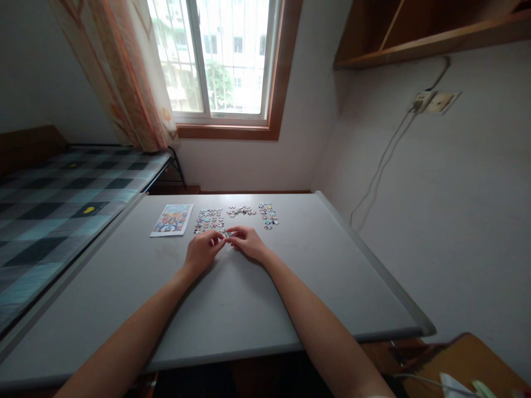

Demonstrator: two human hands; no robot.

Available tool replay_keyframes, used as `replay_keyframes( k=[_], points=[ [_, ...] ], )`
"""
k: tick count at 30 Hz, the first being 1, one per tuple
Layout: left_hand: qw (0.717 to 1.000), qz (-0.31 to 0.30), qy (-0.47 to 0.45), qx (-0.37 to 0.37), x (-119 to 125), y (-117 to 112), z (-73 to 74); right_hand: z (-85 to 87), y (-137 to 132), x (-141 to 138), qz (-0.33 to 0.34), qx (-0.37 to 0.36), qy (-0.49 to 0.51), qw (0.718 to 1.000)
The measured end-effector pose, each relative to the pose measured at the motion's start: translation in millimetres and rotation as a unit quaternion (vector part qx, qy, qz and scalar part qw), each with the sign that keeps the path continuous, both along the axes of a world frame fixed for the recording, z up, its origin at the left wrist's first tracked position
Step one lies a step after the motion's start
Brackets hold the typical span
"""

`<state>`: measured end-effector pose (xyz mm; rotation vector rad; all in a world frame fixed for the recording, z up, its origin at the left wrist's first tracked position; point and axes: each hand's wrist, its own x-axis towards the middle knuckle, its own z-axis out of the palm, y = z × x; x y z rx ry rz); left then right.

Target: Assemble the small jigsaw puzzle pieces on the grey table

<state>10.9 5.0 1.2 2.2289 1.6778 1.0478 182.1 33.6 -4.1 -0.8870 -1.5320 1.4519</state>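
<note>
My left hand (202, 250) and my right hand (248, 241) meet in the middle of the grey table (232, 298), fingertips pinched together on small jigsaw pieces (226, 234). Just beyond them lie loose puzzle pieces in three clusters: one on the left (209, 219), one in the middle (241, 210) and one on the right (268, 215). A colourful reference picture card (172, 219) lies flat to the left of the pieces.
A bed with a checked blue cover (53, 204) runs along the table's left side. A window with a curtain (124, 72) is straight ahead. On the right wall hang a socket with a cable (431, 102) and a wooden shelf (415, 38).
</note>
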Motion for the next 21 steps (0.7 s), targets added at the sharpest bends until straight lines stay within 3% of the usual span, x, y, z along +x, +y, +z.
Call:
replay_keyframes(
  k=[21],
  points=[
    [0.999,0.039,-0.003,-0.016,1.8,-2.3,3.5,-1.4,1.6,-0.7,-0.004,-0.012,-0.003,1.000]
  ],
)
